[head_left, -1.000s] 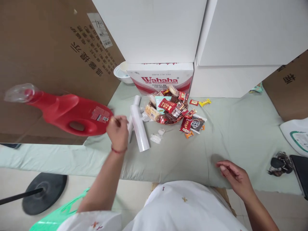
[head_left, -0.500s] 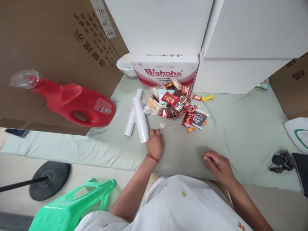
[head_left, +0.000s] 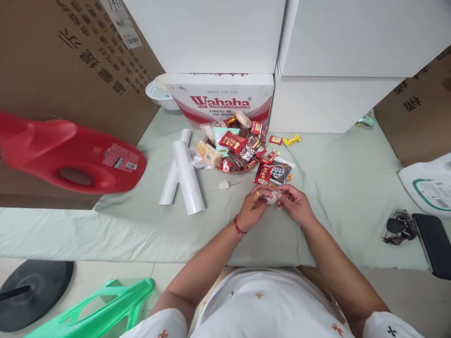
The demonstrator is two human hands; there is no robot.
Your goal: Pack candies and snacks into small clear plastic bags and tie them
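Note:
My left hand and my right hand meet over the cloth-covered table. Between them, fingertips of both pinch a small crumpled piece of clear, whitish plastic; whether anything is inside it I cannot tell. Just beyond the hands lie a red snack packet and a grey-and-clear packet. Behind these is a plate heaped with wrapped snacks, among them a brown cocoa packet. A small white lump rests on the cloth, apart from my left hand.
Two white rolls lie crossed on the left, near a big red jug. A Wahaba-like lettered carton and white boxes wall off the back. At right are a white bottle, dark bunched item and phone.
My left hand has come from beside the white rolls to the right. My right hand has moved forward to meet it, and both now grip the plastic. The camera view has shifted too.

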